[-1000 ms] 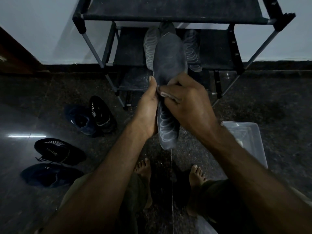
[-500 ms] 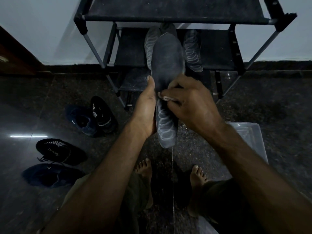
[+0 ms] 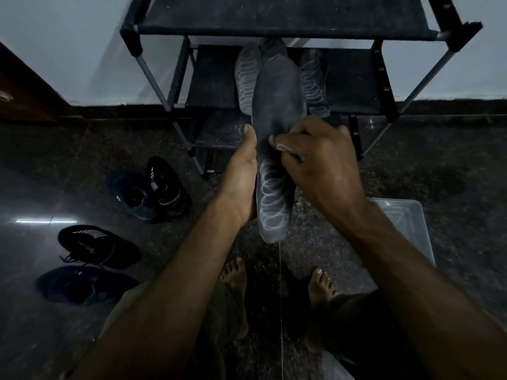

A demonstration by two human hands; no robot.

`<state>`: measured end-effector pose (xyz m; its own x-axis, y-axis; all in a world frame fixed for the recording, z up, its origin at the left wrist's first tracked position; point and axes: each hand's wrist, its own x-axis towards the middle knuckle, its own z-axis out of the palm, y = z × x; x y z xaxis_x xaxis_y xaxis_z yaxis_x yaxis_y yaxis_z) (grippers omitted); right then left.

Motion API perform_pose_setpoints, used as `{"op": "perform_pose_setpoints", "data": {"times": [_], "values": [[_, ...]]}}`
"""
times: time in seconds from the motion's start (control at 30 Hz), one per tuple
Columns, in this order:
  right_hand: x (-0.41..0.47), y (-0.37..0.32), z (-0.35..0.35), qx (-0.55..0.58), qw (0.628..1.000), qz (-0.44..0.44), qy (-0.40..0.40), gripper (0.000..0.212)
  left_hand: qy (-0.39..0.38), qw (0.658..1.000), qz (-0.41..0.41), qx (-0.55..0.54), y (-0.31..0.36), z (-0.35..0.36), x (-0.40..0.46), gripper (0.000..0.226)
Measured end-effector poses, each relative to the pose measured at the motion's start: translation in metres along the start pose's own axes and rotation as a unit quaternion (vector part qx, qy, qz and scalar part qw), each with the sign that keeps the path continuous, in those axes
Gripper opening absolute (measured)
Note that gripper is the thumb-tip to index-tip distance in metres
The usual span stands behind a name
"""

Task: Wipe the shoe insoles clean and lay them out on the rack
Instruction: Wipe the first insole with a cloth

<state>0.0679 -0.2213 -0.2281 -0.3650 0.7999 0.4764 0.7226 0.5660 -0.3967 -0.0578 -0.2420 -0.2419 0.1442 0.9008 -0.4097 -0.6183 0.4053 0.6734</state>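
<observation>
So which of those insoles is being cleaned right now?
The insole held up in both hands, left hand and right hand; the others lie on the rack.

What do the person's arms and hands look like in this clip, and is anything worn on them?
Both forearms are bare up to the frame edge: no sleeves, gloves, watch or rings show. The left hand and right hand are bare, with short, unpainted nails on the fingers that show. Olive-green garment fabric covers the legs below; the feet are bare.

Looks like a home entryway: dark polished stone floor, metal shoe rack against the wall at 12 o'clock, loose shoes around 9 o'clock.
</observation>
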Motion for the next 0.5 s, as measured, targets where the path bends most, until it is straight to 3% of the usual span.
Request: {"op": "perform_pose_setpoints", "data": {"times": [0.13,0.33,0.5], "values": [[0.0,0.002,0.001,0.054,0.997,0.052,0.032,0.018,0.006,1.0,-0.007,0.0,-0.004,0.004,-0.001,0.062],[-0.002,-0.007,0.001,0.096,0.995,-0.009,-0.009,0.016,0.004,1.0,-0.006,-0.025,-0.001,0.0,-0.001,0.063],[0.005,0.012,-0.006,0.1,0.99,0.07,0.068,0.022,0.003,1.0,-0.007,-0.004,-0.001,0.005,0.0,0.061]]}}
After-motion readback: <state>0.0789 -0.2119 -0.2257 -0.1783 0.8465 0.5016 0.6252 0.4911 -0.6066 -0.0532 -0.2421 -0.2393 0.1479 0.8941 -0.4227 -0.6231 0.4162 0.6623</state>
